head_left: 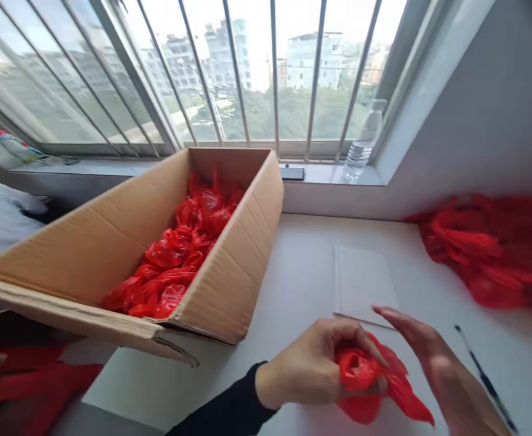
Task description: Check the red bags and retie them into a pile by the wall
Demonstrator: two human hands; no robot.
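Our L hand (308,368) grips the red bag (359,370); its long loose end (406,396) points right & twd us, nr our empty, spread R hand (442,370).

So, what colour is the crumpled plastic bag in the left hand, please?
The plastic bag is red; head view.

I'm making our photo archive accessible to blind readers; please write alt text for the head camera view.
A person's left hand holds a red plastic bundle over a white table, the open right hand blurred beside it. To the left, an open cardboard box holds more red bundles; a barred window stands behind.
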